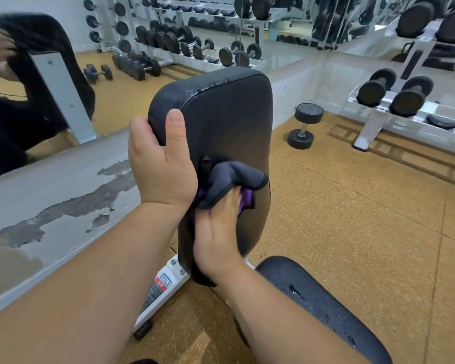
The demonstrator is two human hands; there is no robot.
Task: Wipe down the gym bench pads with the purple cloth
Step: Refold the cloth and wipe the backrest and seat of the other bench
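The black back pad [229, 114] of the gym bench stands upright in the middle of the view. My left hand [159, 164] grips its left edge, thumb on the front face and fingers round the back. My right hand [217, 232] presses the purple and grey cloth [231, 179] against the pad's lower middle, fingers lying on the cloth. The black seat pad [321, 306] lies low at the right, with a few water drops on it.
A loose dumbbell [304, 124] stands on the cork-coloured floor right of the bench. A dumbbell rack [394, 101] fills the far right. A wall mirror [116, 48] above a worn grey ledge [63, 200] runs along the left. The bench's white frame [168, 279] sits below the pad.
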